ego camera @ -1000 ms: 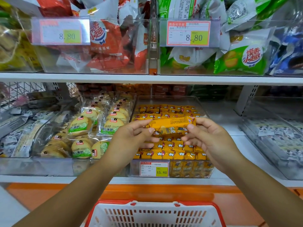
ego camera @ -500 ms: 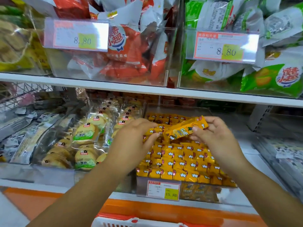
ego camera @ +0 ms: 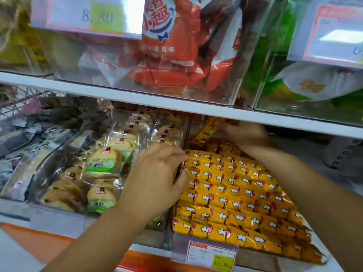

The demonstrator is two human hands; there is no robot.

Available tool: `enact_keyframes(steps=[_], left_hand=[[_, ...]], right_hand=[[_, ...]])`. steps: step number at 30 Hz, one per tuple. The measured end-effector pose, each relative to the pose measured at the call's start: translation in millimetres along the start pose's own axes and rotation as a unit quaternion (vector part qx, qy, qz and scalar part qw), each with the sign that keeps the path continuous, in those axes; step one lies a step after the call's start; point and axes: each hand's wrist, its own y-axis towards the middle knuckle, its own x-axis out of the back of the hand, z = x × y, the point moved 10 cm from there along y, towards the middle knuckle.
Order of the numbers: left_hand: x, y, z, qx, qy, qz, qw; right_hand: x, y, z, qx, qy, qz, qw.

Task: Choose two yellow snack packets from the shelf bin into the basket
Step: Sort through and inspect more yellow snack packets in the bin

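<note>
Packets (ego camera: pixel 225 193) in yellow wrap fill our clear bin (ego camera: pixel 176 244) row on row, a price tag (ego camera: pixel 212 256) reading 15.80 on its front wall. Our right hand (ego camera: pixel 247 136) holds one packet (ego camera: pixel 206 132) tilted over the back rows, just under the shelf (ego camera: pixel 137 99), though blur hides how the fingers lie; our left hand (ego camera: pixel 157 173) holds nothing, fingers loose, tips at the bin's left wall. Beside it the left bin (ego camera: pixel 59 216) holds round cakes (ego camera: pixel 104 160) in clear wrap, and the upper bins (ego camera: pixel 231 91) hold red bags (ego camera: pixel 167 46) and green bags (ego camera: pixel 314 85).
</note>
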Motion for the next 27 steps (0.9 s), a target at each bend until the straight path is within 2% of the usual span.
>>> enact_keyframes(steps=[2, 6, 12, 17, 20, 24, 27], left_hand=[[0, 0, 0, 0.000, -0.007, 0.000, 1.000], [0, -1, 1, 0.003, -0.016, -0.004, 1.000], [1, -1, 3, 0.004, -0.023, -0.018, 1.000], [1, -1, 4, 0.009, -0.031, -0.021, 0.999], [2, -2, 4, 0.012, -0.039, -0.021, 0.999], [6, -2, 2, 0.014, -0.043, -0.028, 0.999], [9, -1, 1, 0.004, -0.019, -0.033, 0.999]], right_hand=[[-22, 3, 12, 0.043, -0.058, 0.067, 0.995], [-49, -5, 18, 0.141, -0.158, 0.167, 0.963], [-63, -7, 10, 0.159, -0.197, 0.205, 0.945], [-79, -16, 0, 0.127, -0.261, 0.253, 0.923], [-78, -10, 8, 0.162, -0.299, 0.226, 0.913], [-62, 13, 27, 0.160, -0.232, 0.091, 0.955], [-79, 18, 30, 0.149, -0.276, 0.097, 0.944]])
